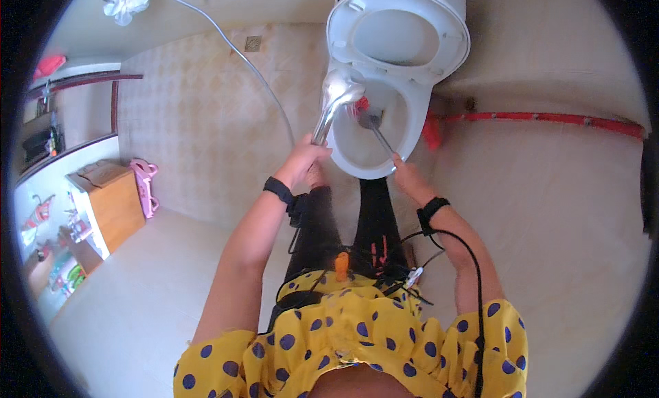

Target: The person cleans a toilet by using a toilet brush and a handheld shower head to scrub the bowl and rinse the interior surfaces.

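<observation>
My left hand (302, 159) is closed round the handle of a silver shower head (341, 89), held over the left rim of a white toilet (365, 170). My right hand (413, 181) grips the thin grey handle of a toilet brush (383, 138). The brush slants down into the bowl, its grey head near the middle. Beside that head shows a small red thing (361, 105), whose kind I cannot make out. The toilet's lid and seat (453, 44) are raised.
A grey hose (237, 51) runs across the tiled floor, near a square floor drain (253, 43). Right of the toilet, a red strip (542, 116) runs along the wall's foot. Leftward stand a wooden cabinet (118, 209) and a pink plastic thing (145, 185). Black cables hang by my right arm.
</observation>
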The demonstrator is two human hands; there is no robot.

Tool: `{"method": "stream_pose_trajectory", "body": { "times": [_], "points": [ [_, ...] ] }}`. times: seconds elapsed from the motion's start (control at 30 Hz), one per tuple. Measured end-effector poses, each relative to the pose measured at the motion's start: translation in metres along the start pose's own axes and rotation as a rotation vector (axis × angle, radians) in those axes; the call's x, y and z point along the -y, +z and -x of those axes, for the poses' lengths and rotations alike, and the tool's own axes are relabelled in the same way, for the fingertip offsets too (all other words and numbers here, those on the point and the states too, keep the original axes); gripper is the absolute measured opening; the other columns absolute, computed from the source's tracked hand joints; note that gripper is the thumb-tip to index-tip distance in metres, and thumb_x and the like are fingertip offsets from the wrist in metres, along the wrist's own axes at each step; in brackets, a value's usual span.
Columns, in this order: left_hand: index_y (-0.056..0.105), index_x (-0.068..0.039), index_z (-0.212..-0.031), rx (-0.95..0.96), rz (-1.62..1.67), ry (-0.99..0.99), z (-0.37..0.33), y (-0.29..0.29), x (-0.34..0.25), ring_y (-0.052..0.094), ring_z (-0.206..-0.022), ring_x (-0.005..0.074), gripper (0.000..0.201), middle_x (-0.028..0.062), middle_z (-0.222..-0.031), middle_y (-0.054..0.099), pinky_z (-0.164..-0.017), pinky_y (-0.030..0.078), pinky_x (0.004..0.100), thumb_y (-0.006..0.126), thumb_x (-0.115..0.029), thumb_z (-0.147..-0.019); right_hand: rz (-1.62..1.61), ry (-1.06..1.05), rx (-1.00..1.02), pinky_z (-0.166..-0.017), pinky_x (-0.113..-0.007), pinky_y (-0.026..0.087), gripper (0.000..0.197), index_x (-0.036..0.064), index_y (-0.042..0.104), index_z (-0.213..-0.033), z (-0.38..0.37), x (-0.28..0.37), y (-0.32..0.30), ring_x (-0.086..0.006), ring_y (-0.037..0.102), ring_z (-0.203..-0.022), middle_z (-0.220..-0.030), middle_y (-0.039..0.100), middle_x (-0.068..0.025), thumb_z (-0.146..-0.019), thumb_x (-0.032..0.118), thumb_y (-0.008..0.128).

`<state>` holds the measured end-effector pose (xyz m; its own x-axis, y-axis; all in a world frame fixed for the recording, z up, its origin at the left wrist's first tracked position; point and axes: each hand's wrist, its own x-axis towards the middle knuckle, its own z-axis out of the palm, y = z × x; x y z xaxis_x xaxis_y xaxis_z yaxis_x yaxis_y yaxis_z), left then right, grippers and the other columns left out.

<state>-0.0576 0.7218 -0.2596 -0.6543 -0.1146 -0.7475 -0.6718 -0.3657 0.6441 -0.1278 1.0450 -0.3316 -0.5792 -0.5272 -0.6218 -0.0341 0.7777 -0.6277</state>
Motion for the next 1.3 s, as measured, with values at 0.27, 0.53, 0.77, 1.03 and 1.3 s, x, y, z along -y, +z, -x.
{"method": "stream_pose_trajectory", "body": {
  "times": [0.27,0.53,0.77,1.03,1.3],
  "points": [
    [0.051,-0.005,-0.097,-0.028,-0.032,-0.026,0.003,-0.004,0.003,0.050,-0.076,0.0112,0.026,0.0009,-0.085,0.051,-0.068,0.041,0.0247,0.067,-0.005,-0.076,0.345,0.268,0.345,-0.084,-0.050,0.043,0.036,0.0030,0.043,-0.124,0.112,0.035,-0.049,-0.0451,0.057,-0.096,-0.099,0.060,-0.0293,-0.098,0.026,0.032],
    [0.053,-0.007,-0.098,-0.012,-0.054,-0.077,0.009,-0.002,0.000,0.052,-0.078,0.0115,0.026,-0.0002,-0.085,0.053,-0.071,0.042,0.0254,0.067,-0.006,-0.077,0.089,-0.029,0.003,-0.065,-0.051,0.045,0.030,0.0044,0.046,-0.120,0.022,0.014,0.000,-0.0453,0.058,-0.077,-0.084,0.060,-0.0275,-0.092,0.014,0.043],
    [0.053,-0.005,-0.094,0.010,-0.029,-0.087,0.009,0.000,-0.004,0.053,-0.080,0.0126,0.024,0.0010,-0.085,0.054,-0.072,0.043,0.0258,0.068,-0.006,-0.076,0.488,0.059,0.023,-0.067,-0.052,0.046,0.039,-0.0037,0.041,-0.124,0.075,0.014,-0.077,-0.0468,0.058,-0.078,-0.088,0.061,-0.0302,-0.092,0.020,0.041],
    [0.050,-0.005,-0.092,-0.009,-0.012,-0.082,0.015,0.002,-0.007,0.050,-0.069,0.0100,0.023,0.0007,-0.078,0.051,-0.061,0.042,0.0241,0.065,-0.002,-0.075,0.166,0.255,0.141,-0.072,-0.053,0.044,0.063,-0.0069,0.057,-0.101,0.097,0.039,-0.017,-0.0443,0.059,-0.082,-0.081,0.061,-0.0266,-0.096,0.049,0.028],
    [0.049,-0.005,-0.088,0.081,0.036,-0.169,0.009,-0.005,0.017,0.049,-0.057,0.0104,0.022,0.0022,-0.071,0.051,-0.050,0.039,0.0240,0.061,0.004,-0.073,0.460,0.166,0.024,-0.071,-0.052,0.045,0.053,-0.0073,0.053,-0.106,0.096,0.038,-0.083,-0.0437,0.059,-0.082,-0.080,0.061,-0.0277,-0.098,0.039,0.029]
  ]
}}
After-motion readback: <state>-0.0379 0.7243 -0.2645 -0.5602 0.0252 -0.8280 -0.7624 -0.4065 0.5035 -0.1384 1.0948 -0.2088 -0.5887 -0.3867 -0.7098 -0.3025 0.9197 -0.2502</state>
